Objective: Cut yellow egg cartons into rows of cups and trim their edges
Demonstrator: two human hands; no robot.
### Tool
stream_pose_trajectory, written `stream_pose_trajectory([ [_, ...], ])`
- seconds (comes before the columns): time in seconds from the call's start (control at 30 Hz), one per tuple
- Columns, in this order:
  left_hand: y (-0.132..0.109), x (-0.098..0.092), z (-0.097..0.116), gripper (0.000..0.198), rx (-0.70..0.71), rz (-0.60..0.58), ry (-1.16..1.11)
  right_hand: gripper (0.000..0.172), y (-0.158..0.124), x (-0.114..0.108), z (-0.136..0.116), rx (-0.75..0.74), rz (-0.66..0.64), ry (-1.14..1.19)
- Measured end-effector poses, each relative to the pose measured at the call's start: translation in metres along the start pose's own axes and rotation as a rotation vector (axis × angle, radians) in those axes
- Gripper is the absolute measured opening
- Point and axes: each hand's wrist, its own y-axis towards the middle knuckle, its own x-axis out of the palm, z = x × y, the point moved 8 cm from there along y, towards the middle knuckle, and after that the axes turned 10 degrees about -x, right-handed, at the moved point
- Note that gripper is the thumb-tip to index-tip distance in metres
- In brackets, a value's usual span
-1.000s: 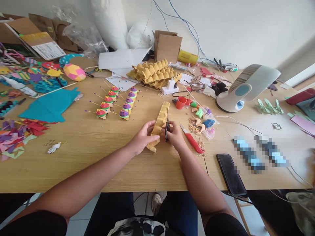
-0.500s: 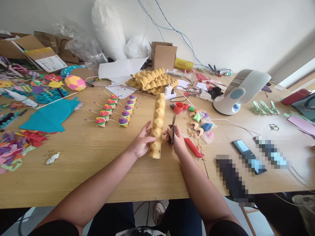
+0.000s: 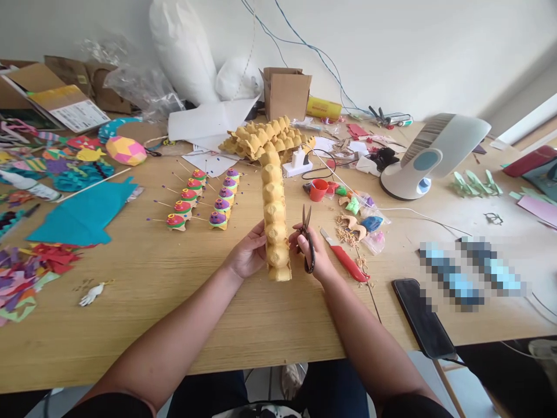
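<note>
A long strip of yellow egg carton stands out in front of me, its bumps facing up. My left hand grips its left edge near the lower end, with some fingers hidden behind it. On the other side, my right hand holds a pair of dark-handled scissors, the blades slightly apart and pointing away from me. The right fingertips come close to the strip's right edge; whether they touch it I cannot tell. Beyond my left hand stand two rows of painted carton cups, one red and green, one purple.
Yellow egg trays are stacked at the back by a cardboard box. Right of the scissors lie a red-handled knife, a red cup and bags of clay. A white fan and phones are further right; teal felt lies left.
The strip's far end has swung left and its near end slightly right. My left thumb no longer lies across its top. The scissors have tipped more upright, away from the red cup.
</note>
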Motion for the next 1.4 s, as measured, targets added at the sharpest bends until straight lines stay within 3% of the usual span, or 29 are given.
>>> stream_pose_trajectory([
  [0.43,0.006,-0.005,0.0,0.041,0.001,-0.034,-0.108,0.049,-0.004,0.005,0.001,-0.001,-0.046,-0.168],
  [0.67,0.007,0.003,-0.001,0.037,0.0,-0.095,-0.12,0.045,-0.003,0.018,0.003,0.065,-0.058,0.079],
  [0.83,0.008,0.003,-0.004,0.046,0.017,-0.084,-0.048,0.046,-0.006,0.012,0.009,0.152,0.059,0.147],
  [1.03,0.009,0.011,-0.017,0.06,-0.034,-0.178,0.084,0.049,-0.006,0.001,0.01,0.172,0.185,0.234],
  [1.27,0.011,0.003,-0.018,0.046,0.014,-0.065,0.158,0.05,-0.002,-0.005,0.006,0.116,0.226,0.096],
  [1.4,0.011,-0.001,-0.011,0.046,0.031,-0.058,0.096,0.05,0.003,-0.001,0.003,0.048,0.133,0.007],
])
